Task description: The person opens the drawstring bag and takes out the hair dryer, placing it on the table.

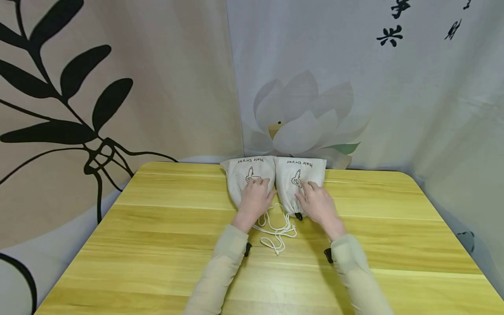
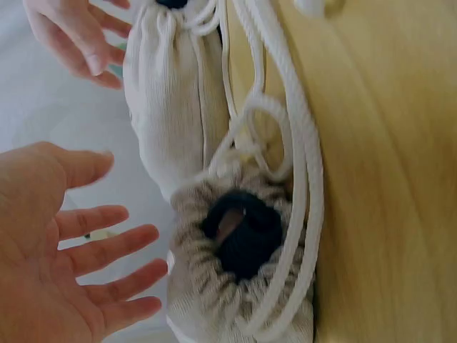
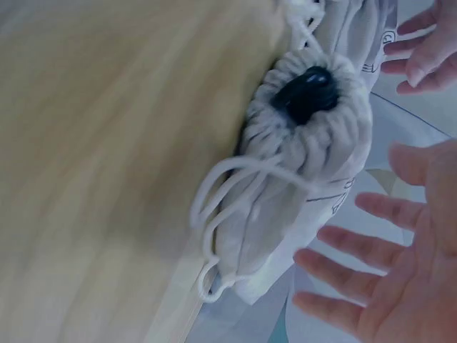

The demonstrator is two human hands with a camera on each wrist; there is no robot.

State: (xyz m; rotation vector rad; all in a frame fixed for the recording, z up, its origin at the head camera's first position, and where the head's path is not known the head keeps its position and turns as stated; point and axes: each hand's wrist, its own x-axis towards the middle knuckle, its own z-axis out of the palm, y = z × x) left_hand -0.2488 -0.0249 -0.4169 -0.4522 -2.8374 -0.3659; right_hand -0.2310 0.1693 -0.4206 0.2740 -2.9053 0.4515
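Head, lettered bag, L wrist, dark obj. inside

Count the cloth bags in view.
2: the left bag by the left hand, the right bag by the right hand, side by side near the far edge of the table. None seems hidden.

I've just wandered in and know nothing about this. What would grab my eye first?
Probably the pale left bag and matching right bag, side by side at the far edge of the wooden table, with a left hand and right hand over them. Next, perhaps, white cords trailing in front, and bold black leaves on the backdrop's left.
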